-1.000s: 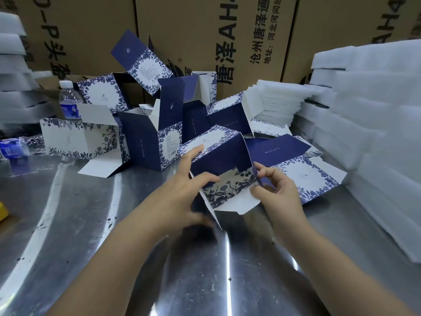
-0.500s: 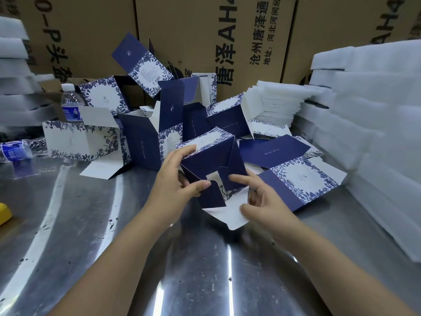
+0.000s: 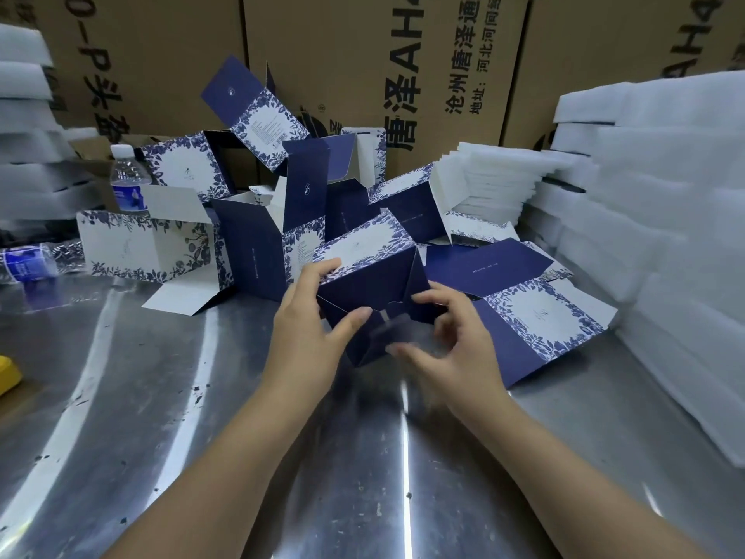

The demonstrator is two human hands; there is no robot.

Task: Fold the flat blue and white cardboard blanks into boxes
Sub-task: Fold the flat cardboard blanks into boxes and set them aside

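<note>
We brace box [image 3: 369, 278] with left hand [image 3: 310, 328], grip clamping top corner, so right hand [image 3: 457, 353], grip curled round flaps [image 3: 373, 342], can tuck them shut.

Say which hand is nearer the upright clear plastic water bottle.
Left. The left hand grips the blue cardboard box on the side toward the bottle; the right hand holds its flaps farther away.

Your head view was dim and cool-toned. Overhead light threw long white glare streaks across the steel table [image 3: 121, 397]. Motion blur smeared the fingers of your right hand [image 3: 459, 357] and the near flap of the blue and white box [image 3: 371, 276]; your left hand [image 3: 310, 336] read sharp. Wide-angle distortion bowed the foam stacks [image 3: 665, 215] at the edges, and they looked soft. The brown cartons [image 3: 342, 54] sat in shade.
</note>
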